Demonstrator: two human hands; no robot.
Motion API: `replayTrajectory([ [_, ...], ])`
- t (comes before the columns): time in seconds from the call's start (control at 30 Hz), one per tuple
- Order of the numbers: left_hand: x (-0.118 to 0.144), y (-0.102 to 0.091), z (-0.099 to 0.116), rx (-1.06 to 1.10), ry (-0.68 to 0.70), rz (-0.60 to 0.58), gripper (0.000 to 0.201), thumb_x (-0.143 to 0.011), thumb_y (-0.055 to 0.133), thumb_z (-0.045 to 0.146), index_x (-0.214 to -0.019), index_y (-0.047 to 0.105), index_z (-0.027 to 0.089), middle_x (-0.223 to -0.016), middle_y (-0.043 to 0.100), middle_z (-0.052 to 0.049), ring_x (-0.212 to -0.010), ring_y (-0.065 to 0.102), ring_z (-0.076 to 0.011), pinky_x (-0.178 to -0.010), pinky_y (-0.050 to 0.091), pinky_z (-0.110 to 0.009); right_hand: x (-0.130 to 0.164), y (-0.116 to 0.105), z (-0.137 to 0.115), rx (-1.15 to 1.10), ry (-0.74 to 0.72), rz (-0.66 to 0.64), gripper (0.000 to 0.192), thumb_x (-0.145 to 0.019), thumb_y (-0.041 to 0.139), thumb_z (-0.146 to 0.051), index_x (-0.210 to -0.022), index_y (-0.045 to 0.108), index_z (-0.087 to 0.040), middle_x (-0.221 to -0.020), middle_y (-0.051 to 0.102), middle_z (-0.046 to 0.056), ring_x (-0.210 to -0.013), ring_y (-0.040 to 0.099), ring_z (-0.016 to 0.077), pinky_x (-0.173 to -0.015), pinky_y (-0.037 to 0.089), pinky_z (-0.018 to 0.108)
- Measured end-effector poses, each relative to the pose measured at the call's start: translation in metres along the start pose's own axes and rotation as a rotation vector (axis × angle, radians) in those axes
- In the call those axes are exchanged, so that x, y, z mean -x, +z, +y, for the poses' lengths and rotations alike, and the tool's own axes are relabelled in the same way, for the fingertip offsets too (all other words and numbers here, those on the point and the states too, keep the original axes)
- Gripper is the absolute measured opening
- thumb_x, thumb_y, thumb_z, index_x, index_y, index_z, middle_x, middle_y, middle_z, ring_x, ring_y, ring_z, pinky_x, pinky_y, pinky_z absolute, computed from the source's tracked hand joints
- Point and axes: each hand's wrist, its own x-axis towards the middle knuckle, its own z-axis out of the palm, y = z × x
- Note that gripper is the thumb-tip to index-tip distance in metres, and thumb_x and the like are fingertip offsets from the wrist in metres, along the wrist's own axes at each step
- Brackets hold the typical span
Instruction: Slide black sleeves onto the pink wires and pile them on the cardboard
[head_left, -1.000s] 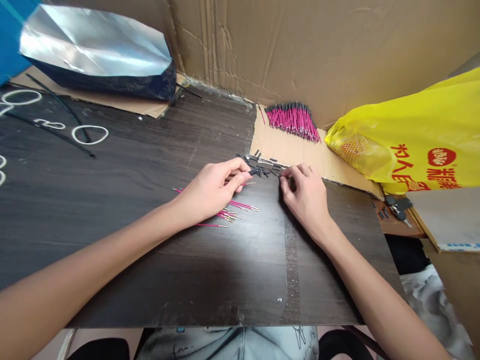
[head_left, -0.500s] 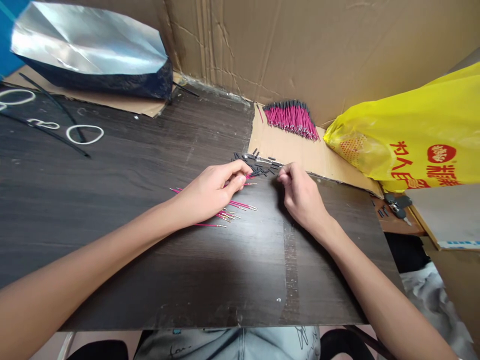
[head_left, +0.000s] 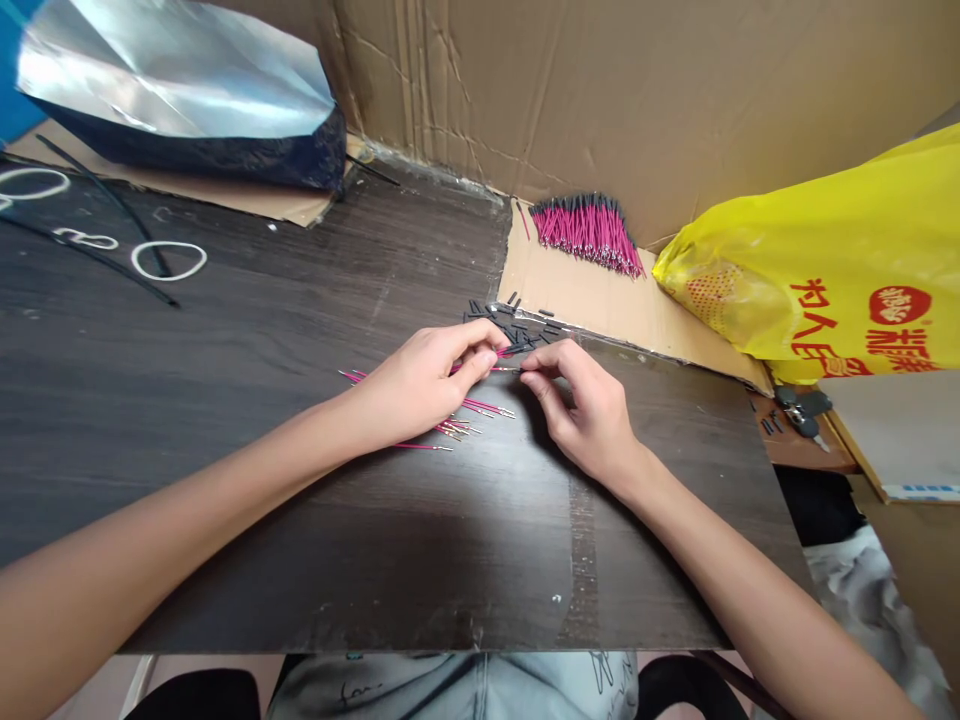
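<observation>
My left hand (head_left: 424,385) is closed on several pink wires, some of which end in black sleeves by its fingertips. One pink wire (head_left: 504,369) with a metal terminal sticks out of it to the right. At that wire's tip, the thumb and forefinger of my right hand (head_left: 585,405) pinch a tiny dark piece, seemingly a short black sleeve; the fingers mostly cover it. Loose pink wires (head_left: 454,430) with metal ends lie below my left hand. Just beyond both hands, short black sleeves (head_left: 514,330) are scattered on the dark table (head_left: 375,560).
A heap of pink wires with black ends (head_left: 585,235) rests on a cardboard sheet (head_left: 637,325) at the back. To the right is a yellow plastic bag (head_left: 817,270), with keys (head_left: 802,410) below. Far left are a silver bag (head_left: 180,75) and white rubber bands (head_left: 169,262).
My right hand has moved left from beside the black sleeves to the tip of the wire in my left hand. My left hand has stayed nearly in place.
</observation>
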Motion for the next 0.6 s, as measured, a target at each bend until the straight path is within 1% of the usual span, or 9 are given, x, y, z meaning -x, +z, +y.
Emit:
replayTrajectory([
  [0.07,0.0000,0.0009,-0.0011,-0.005,0.003,0.003,0.023,-0.102,0.050,0.033,-0.107,0.066,0.018,-0.089,0.066,0.000,-0.076,0.055,-0.0136,-0.072,0.039,-0.028,-0.0001,0.0007,-0.0002,0.001,-0.022,0.014,0.009,-0.101,0.055,-0.012,-0.105,0.058,-0.019,-0.098,0.066,0.004,-0.092,0.064,0.0160,-0.082,0.054,0.032],
  [0.23,-0.0003,0.0020,-0.0048,0.002,-0.043,0.004,0.024,-0.101,0.050,0.036,-0.111,0.065,0.019,-0.080,0.061,0.001,-0.069,0.052,-0.0139,-0.064,0.036,-0.028,0.0004,0.0014,0.0007,0.022,-0.011,0.044,0.010,-0.099,0.056,-0.011,-0.103,0.059,-0.019,-0.095,0.066,0.004,-0.089,0.064,0.0156,-0.079,0.055,0.031],
  [0.4,-0.0004,0.0017,-0.0044,0.002,-0.030,0.008,0.024,-0.101,0.050,0.036,-0.108,0.066,0.019,-0.083,0.063,0.000,-0.072,0.053,-0.0142,-0.065,0.037,-0.028,0.0004,0.0005,0.0016,0.019,0.014,0.061,0.010,-0.099,0.055,-0.011,-0.103,0.060,-0.019,-0.096,0.066,0.004,-0.089,0.064,0.0159,-0.078,0.055,0.032],
  [0.6,-0.0001,0.0025,-0.0049,0.008,-0.034,0.018,0.024,-0.100,0.050,0.034,-0.109,0.066,0.019,-0.081,0.063,0.000,-0.070,0.053,-0.0142,-0.064,0.037,-0.028,-0.0008,-0.0006,0.0018,0.022,-0.014,0.045,0.010,-0.099,0.056,-0.010,-0.101,0.060,-0.018,-0.095,0.066,0.004,-0.088,0.063,0.0148,-0.080,0.055,0.030],
])
